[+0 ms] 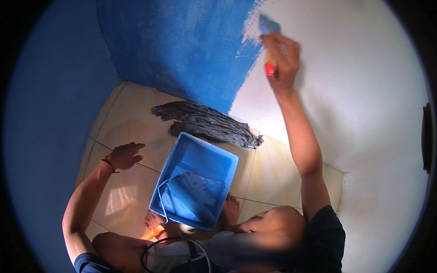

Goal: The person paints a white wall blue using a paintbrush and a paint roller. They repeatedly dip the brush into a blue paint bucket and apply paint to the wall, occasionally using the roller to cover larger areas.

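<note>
My right hand [285, 61] is raised against the wall, gripping a paintbrush [270, 69] with a red-tipped handle. Its blue-coated bristles, a little blurred, point up near the ragged edge between the blue-painted wall area [184, 44] and the white wall area [355, 85]. My left hand [124, 156] hovers over the floor tiles, fingers apart and holding nothing. Between my feet is a blue paint tray [235, 163] with wet blue paint inside. A paint roller with an orange handle [153, 233] leans over its left side; its head is hard to tell from the paint.
A crumpled dark cloth [211, 123] lies along the wall's base, just beyond the tray. Another blue wall [51, 112] rises at the left, forming a corner. A dark object [426, 138] is at the far right rim. A black cable loop [145, 254] shows near my lap.
</note>
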A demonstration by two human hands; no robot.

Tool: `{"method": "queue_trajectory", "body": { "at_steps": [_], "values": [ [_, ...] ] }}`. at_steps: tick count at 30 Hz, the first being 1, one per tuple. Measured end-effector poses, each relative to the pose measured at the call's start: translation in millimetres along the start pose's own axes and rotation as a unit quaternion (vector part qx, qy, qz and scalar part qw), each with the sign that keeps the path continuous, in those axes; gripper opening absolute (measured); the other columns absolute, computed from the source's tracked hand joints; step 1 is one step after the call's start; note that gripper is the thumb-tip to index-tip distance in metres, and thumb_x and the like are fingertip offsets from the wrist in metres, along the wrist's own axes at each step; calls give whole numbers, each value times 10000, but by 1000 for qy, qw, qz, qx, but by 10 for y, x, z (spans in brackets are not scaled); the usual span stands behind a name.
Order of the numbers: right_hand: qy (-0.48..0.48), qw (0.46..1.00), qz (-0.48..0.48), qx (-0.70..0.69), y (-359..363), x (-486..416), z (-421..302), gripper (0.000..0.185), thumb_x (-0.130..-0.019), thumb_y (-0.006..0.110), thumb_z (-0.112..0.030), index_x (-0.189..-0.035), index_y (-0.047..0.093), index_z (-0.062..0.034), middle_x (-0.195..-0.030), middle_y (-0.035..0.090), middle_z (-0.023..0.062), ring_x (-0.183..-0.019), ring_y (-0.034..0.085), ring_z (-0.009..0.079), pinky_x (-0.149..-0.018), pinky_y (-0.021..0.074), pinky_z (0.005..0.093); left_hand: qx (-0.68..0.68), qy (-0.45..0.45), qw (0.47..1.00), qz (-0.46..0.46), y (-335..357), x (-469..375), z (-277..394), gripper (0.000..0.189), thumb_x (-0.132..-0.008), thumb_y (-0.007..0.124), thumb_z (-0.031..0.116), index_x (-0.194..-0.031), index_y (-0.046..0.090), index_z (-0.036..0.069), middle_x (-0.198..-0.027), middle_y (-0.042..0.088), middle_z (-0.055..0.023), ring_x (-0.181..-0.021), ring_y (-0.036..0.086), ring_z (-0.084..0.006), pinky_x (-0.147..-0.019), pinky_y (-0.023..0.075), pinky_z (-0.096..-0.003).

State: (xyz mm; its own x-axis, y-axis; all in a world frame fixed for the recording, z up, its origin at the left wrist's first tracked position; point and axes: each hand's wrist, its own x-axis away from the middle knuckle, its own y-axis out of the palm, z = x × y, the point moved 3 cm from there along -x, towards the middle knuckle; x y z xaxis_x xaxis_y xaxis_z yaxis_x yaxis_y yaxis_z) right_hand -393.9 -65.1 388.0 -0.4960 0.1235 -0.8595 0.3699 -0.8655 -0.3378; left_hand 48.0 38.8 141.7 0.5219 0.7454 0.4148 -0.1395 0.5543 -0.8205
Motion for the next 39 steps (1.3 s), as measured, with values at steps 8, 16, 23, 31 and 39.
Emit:
{"method": "queue_trajectory", "body": {
  "at_steps": [8, 16, 23, 31, 39],
  "values": [
    [189, 923, -242, -230, 508, 1032, -735, 226, -850, 650, 31, -1026, 726, -87, -1056, 658, 64, -1008, 629, 275, -876, 523, 398, 16, 7, 1000, -6, -39, -17, 36, 516, -997, 598, 337, -1438, 492, 93, -1215, 645, -170, -1149, 637, -337, -983, 502, -450],
    [38, 997, 27, -58, -72, -202, 155, 366, -758, 674, 22, -1082, 757, -126, -1124, 691, 27, -970, 629, 252, -815, 539, 395, -5, 6, 1000, -8, -29, -21, 16, 527, -993, 624, 305, -1462, 482, 111, -1247, 635, -162, -1145, 650, -324, -984, 503, -443],
    [8, 989, -147, -28, 350, 581, -555, 344, -733, 734, -12, -1046, 744, -154, -1053, 659, 9, -975, 645, 226, -746, 548, 374, 19, 22, 1000, 9, -31, -74, 3, 520, -997, 604, 335, -1448, 489, 101, -1229, 640, -158, -1154, 634, -333, -994, 500, -449],
    [149, 961, -174, -152, 287, 237, -277, 206, -887, 683, -15, -1047, 756, -123, -1081, 697, 88, -976, 671, 300, -855, 556, 378, 2, 10, 1000, -9, -59, -47, 39, 524, -998, 602, 322, -1460, 483, 106, -1236, 643, -161, -1156, 637, -327, -993, 498, -444],
    [18, 999, -31, -10, -60, -349, 65, 328, -842, 728, -45, -1159, 743, -131, -1125, 678, 69, -994, 674, 248, -802, 592, 334, -5, 14, 1000, -4, -74, -59, 11, 517, -1000, 595, 342, -1446, 488, 102, -1243, 639, -167, -1158, 635, -340, -994, 502, -454]
  ]
}}
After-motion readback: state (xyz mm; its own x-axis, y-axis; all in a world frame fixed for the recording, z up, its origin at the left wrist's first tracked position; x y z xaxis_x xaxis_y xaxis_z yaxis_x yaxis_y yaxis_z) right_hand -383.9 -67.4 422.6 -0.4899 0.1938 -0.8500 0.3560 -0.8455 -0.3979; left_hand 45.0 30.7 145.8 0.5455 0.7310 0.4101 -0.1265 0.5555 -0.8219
